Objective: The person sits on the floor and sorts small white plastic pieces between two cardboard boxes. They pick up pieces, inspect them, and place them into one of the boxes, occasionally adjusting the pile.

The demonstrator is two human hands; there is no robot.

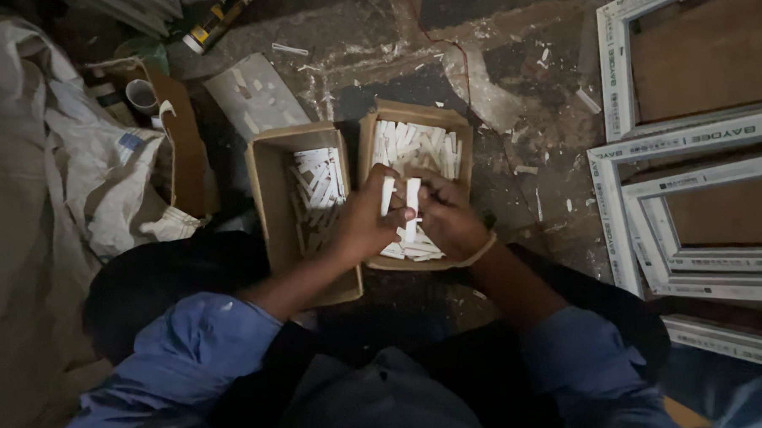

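Blue sleeves (182, 359) lay closest to the camera, and from them both arms reached forward over the floor (519, 118). Left hand (366, 218) and right hand (448, 218) met above the right-hand cardboard box (369, 129), their fingers closed around short white plastic strips (412, 207) held upright between them. More strips filled that box, and fewer lay in the left cardboard box (268, 185) just beside it. White window frames (687, 140) leaned at the far right; a pale sack (70, 161) sat left.
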